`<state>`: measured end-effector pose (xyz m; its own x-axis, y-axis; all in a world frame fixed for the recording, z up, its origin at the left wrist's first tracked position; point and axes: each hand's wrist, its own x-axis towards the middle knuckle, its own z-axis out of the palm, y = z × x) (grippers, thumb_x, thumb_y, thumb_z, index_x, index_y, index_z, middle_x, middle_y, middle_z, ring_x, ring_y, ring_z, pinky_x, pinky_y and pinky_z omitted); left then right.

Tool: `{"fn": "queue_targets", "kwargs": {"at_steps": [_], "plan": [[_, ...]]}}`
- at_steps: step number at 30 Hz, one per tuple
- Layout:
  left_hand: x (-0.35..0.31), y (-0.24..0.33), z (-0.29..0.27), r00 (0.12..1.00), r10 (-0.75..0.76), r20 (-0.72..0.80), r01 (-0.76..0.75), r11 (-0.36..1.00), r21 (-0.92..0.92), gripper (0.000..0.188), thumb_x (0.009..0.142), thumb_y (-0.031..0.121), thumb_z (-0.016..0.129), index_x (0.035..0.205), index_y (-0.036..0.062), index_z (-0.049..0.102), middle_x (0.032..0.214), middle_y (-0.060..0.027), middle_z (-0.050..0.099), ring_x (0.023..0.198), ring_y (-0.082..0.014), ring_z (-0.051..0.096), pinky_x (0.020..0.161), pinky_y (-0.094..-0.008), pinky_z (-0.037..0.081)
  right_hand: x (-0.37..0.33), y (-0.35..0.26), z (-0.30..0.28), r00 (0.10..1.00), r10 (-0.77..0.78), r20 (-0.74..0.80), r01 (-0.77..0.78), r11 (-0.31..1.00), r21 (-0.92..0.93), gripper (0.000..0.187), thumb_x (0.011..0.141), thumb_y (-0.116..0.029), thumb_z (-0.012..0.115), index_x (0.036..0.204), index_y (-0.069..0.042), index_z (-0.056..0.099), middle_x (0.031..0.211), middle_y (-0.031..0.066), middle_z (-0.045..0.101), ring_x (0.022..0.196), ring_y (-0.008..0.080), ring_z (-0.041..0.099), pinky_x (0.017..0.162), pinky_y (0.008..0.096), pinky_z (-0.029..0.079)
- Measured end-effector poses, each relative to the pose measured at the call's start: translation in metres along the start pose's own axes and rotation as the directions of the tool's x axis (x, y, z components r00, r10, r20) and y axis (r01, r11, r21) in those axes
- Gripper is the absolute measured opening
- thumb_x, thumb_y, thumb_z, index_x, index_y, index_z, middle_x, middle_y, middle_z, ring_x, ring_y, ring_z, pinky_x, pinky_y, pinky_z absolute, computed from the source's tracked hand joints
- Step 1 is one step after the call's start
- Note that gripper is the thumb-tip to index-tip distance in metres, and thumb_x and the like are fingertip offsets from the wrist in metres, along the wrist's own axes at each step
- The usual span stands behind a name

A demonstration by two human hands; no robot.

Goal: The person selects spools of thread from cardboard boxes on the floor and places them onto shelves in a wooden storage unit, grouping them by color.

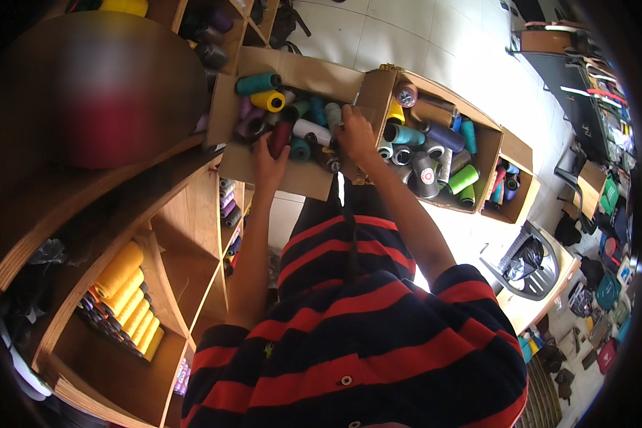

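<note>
An open cardboard box [303, 187] full of thread spools stands in front of me. My left hand [269, 167] reaches in at its left side, with fingers closed round a dark maroon thread spool [280, 134]. My right hand [357, 137] is in the box's right side, its fingers bent against a pale grey thread spool [332, 113]; the fingertips are partly hidden. Between the hands lies a white spool [312, 132], with a teal spool [299, 150] just below it. Yellow [267, 100] and teal-green [257, 83] spools lie at the far left of the box.
A second box [488, 153] of mixed spools adjoins on the right, a smaller box [524, 189] beyond it. Wooden shelves [185, 214] run along my left, one holding yellow spools [132, 307]. A grey chair [524, 264] stands at right. A blurred round object [100, 85] fills the upper left.
</note>
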<state>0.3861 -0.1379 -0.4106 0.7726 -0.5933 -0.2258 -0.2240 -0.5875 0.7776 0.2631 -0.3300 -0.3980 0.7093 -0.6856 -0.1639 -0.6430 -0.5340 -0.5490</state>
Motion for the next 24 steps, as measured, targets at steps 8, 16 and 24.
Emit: {"fn": "queue_targets", "kwargs": {"at_steps": [8,16,24], "plan": [[0.011,0.003,-0.022,0.999,-0.019,-0.032,0.033,0.848,0.529,0.041,0.075,0.015,0.066,0.114,0.0102,0.055,0.116,-0.0147,0.054,0.11,-0.0356,0.049,0.091,-0.0492,0.04,-0.001,-0.027,0.003,0.987,-0.136,-0.089,0.118,0.976,-0.18,0.025,0.074,-0.009,0.063,0.096,-0.002,0.055,0.102,0.0185,0.051,0.096,0.037,0.053,0.081,0.0428,0.046],[0.011,-0.042,-0.04,0.993,-0.026,0.116,-0.039,0.849,0.526,0.048,0.067,0.023,0.075,0.111,0.0114,0.058,0.107,-0.0127,0.059,0.107,-0.0354,0.05,0.089,-0.0457,0.042,0.029,-0.035,0.057,0.917,-0.398,0.034,0.396,0.917,0.043,0.026,0.07,-0.007,0.059,0.096,-0.002,0.059,0.1,0.0164,0.056,0.098,0.0338,0.054,0.081,0.0417,0.048],[-0.009,-0.02,-0.054,0.981,-0.138,-0.136,0.109,0.973,-0.203,0.046,0.074,0.021,0.074,0.112,0.0032,0.054,0.107,-0.0119,0.056,0.099,-0.0282,0.054,0.089,-0.0372,0.044,0.088,-0.055,0.087,0.953,-0.07,0.295,0.087,0.995,-0.045,0.039,0.076,-0.01,0.054,0.116,-0.011,0.057,0.103,0.0207,0.061,0.097,0.0417,0.059,0.083,0.0497,0.048]]}}
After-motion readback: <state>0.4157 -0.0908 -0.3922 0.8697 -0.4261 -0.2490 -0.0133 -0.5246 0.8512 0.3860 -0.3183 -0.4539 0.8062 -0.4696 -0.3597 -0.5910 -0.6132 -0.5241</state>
